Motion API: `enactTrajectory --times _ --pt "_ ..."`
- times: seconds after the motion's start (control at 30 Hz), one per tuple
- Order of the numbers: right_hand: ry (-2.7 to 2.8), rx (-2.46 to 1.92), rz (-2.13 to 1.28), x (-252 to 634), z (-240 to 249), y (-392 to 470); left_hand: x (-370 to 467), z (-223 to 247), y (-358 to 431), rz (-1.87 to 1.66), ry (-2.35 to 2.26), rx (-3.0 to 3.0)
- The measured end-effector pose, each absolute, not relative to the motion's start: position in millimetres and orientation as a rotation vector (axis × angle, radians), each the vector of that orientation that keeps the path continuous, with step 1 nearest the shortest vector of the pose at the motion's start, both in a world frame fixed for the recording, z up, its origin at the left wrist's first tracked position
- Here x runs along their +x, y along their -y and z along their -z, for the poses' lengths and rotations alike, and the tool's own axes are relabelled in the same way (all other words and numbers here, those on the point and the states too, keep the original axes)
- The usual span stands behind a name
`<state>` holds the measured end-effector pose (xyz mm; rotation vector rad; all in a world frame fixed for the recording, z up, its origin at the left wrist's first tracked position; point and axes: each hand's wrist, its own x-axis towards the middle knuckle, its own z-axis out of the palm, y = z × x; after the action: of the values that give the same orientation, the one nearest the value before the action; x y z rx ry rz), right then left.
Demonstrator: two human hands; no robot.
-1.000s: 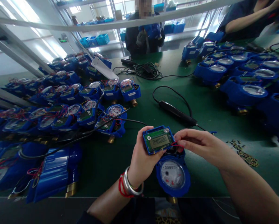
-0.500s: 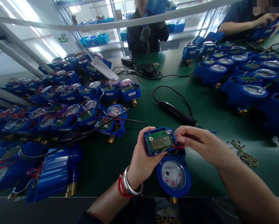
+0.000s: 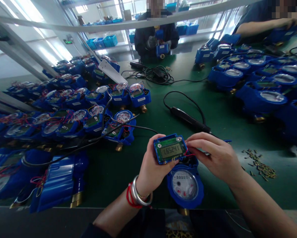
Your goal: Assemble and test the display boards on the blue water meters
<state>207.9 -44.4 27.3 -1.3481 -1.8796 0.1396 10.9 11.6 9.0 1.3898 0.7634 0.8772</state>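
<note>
My left hand grips a blue-framed LCD circuit module, its display facing up and showing digits. My right hand is closed at the module's right edge, thumb and fingers pinched around thin red wires. Below the module, a blue water meter with a round dial and a brass fitting sits at the table's near edge. Its upper compartment is partly hidden by the module and my hands. The far ends of the wires cannot be made out.
A black electric screwdriver with a looped cord lies beyond my hands. Small brass screws are scattered at the right. Rows of blue meters fill the left side, with more meters at the right. Two people work across the green table.
My right hand's fingers have shifted slightly at the red wires, while my left hand keeps the module nearly still. Across the table, a person has brought a blue meter down in front of them.
</note>
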Motion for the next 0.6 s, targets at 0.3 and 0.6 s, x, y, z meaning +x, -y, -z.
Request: enactTrajectory --times 0.3,0.6 --pt "1.852 -1.424 -0.337 202.1 -18.0 48.9 10.7 -12.5 -9.3 -0.877 -0.714 1.450" --pt "1.729 -1.344 -0.680 217.2 -32.8 50.5 10.9 -11.7 -11.0 -0.877 -0.779 1.416"
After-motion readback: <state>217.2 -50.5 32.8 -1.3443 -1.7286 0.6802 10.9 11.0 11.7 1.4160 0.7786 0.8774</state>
